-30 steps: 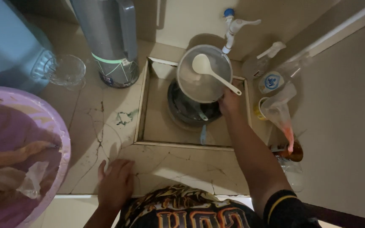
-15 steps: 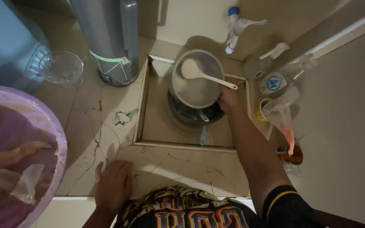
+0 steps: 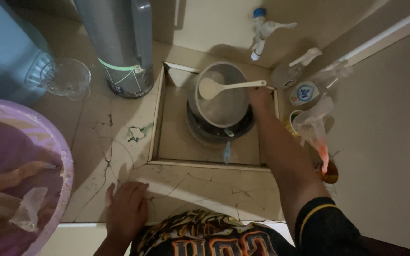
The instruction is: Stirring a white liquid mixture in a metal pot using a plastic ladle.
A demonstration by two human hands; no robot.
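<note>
My right hand (image 3: 260, 98) reaches into a shallow square floor basin (image 3: 167, 142) and grips the rim of a round metal pot (image 3: 221, 106). A white ladle (image 3: 228, 86) lies across the pot, its handle pointing right toward my hand. The pot sits on a dark round dish (image 3: 205, 132). My left hand (image 3: 125, 211) lies flat, fingers apart, on the cracked tile ledge (image 3: 191, 187) at the basin's near edge, holding nothing.
A white tap with a blue cap (image 3: 262, 31) juts from the wall above the basin. Spray bottles (image 3: 309, 90) and a brown jar (image 3: 329, 173) crowd the right side. A grey bin (image 3: 119, 47), a glass bowl (image 3: 67, 78) and a purple tub (image 3: 20, 180) stand left.
The pot and ladle have shifted slightly left and lower in the basin under my right hand. My left hand has stayed flat on the ledge.
</note>
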